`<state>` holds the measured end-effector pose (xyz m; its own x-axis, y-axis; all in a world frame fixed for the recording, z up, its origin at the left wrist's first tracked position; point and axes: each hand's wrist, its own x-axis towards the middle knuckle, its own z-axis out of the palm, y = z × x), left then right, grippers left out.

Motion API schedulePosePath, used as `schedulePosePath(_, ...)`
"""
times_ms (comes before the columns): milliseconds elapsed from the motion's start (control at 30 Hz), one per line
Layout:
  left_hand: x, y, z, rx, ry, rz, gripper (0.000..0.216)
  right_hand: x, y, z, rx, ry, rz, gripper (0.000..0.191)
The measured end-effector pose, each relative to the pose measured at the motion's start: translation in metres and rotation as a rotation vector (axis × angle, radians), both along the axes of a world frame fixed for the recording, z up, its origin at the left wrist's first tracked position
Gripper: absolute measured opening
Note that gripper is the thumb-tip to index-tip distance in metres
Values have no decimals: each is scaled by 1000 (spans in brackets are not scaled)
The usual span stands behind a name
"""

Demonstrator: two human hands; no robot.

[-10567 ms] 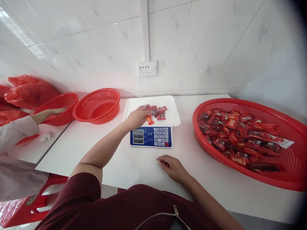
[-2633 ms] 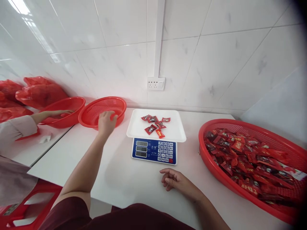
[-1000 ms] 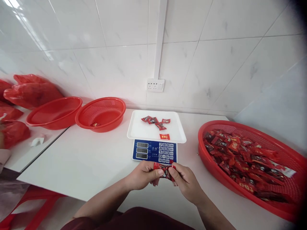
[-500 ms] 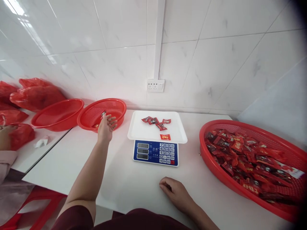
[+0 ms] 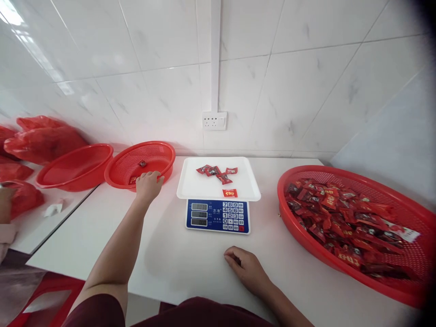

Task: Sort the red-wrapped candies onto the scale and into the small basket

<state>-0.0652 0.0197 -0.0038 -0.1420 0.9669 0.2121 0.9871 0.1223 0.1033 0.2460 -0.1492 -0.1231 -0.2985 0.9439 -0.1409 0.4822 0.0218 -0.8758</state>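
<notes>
My left hand (image 5: 147,182) reaches out to the near rim of a red mesh basket (image 5: 140,164); its fingers are spread and empty. A small dark packet (image 5: 142,163) lies inside that basket, with another red one (image 5: 132,180) near the rim. My right hand (image 5: 245,268) rests on the white table with its fingers curled loosely under, nothing visible in it. Between the hands stands a blue-faced scale (image 5: 217,215) whose white tray (image 5: 190,184) carries several red snack packets (image 5: 214,170) and one apart (image 5: 230,193).
A large red basket (image 5: 402,297) full of red packets fills the right side. A red bowl (image 5: 73,165) and red plastic bags (image 5: 41,138) sit at the left on a neighbouring table. Another person's hand (image 5: 5,204) shows at the far left. A wall socket (image 5: 214,121) is behind.
A second ago both hands held a packet in front of the scale. My left hand then carried it to the mesh basket and let it go; my right hand dropped to the table.
</notes>
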Motion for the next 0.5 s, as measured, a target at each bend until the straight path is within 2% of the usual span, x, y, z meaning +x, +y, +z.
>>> schedulePosePath(133, 4, -6, 4, -94, -15, 40, 34, 0, 0, 0, 11, 23, -14, 18)
schedulePosePath(300, 11, -13, 7, -105, 32, 26, 32, 1, -1, 0, 13, 46, -22, 17)
schedulePosePath(400, 24, -10, 8, -47, 20, -60, 33, 1, -1, -2, 7, 42, -23, 17)
schedulePosePath(500, 46, 2, 9, 64, -41, -228, 31, 1, 0, -4, 4, 47, -29, 16)
